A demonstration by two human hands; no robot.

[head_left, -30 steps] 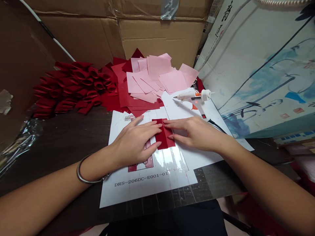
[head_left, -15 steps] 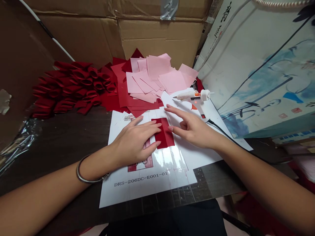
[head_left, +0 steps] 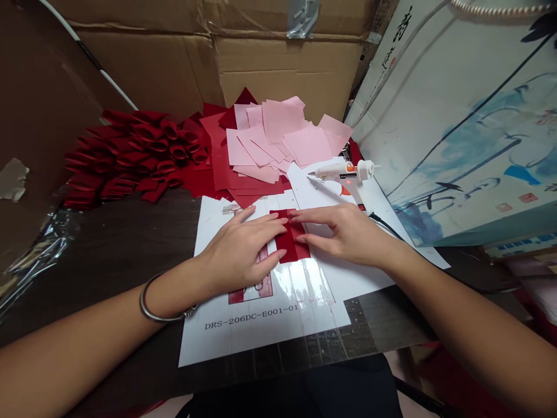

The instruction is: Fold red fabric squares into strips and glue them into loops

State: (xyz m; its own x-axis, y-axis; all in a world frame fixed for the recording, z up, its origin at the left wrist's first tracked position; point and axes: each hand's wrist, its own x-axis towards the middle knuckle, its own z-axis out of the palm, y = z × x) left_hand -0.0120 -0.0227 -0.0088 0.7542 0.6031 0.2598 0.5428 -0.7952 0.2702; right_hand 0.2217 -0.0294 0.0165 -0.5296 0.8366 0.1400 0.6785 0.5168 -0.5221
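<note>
A small dark red paper piece [head_left: 290,242] lies on a white printed sheet [head_left: 270,325] at the middle of the table. My left hand [head_left: 239,251], with a metal bangle on its wrist, lies flat on the red piece's left side, fingers stretched out. My right hand [head_left: 343,232] rests flat on its right side, with the fingertips pressing the top and right edge. Neither hand grips anything. A white hot glue gun [head_left: 343,172] lies just beyond my right hand on the paper.
Pink paper squares [head_left: 282,139] lie over red sheets [head_left: 226,174] behind the sheet. A heap of rolled red paper pieces [head_left: 126,157] sits at the back left. Cardboard boxes [head_left: 261,64] stand behind, and a painted panel [head_left: 470,128] leans at the right.
My right hand lifted off the red piece and reached toward the glue gun half a second ago; now it lies back on the piece. My left hand stayed put.
</note>
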